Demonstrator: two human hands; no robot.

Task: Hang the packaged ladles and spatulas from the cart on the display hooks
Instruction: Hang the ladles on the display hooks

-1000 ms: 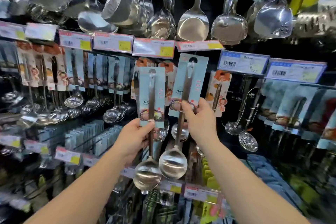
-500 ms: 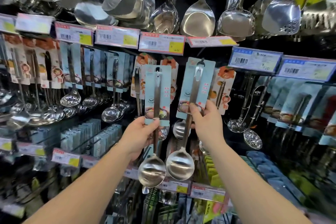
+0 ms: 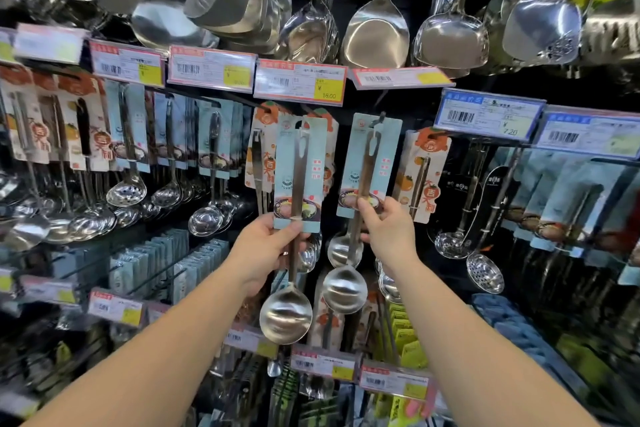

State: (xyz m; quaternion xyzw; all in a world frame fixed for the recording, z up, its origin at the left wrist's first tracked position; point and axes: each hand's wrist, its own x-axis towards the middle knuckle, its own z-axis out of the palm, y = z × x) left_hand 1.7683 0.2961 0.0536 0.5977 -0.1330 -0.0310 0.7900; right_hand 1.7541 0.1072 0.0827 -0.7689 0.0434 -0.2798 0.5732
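Note:
Each of my hands holds one packaged ladle on a light-blue card, raised in front of the display wall. My left hand (image 3: 265, 250) grips the handle of the left ladle (image 3: 296, 191) just below its card; the bowl hangs beneath. My right hand (image 3: 388, 229) pinches the lower edge of the right ladle's card (image 3: 372, 163). That card's top hole sits at the tip of a dark display hook (image 3: 378, 120). The cart is out of view.
Rows of packaged ladles (image 3: 207, 163) and skimmers (image 3: 485, 270) hang on hooks left and right. Bare steel spatulas and ladles (image 3: 377, 31) hang overhead above price tags (image 3: 299, 83). More packaged goods fill the lower hooks.
Both hands have lifted the ladles higher and closer to the wall. The right ladle's card has moved up to the hook tip.

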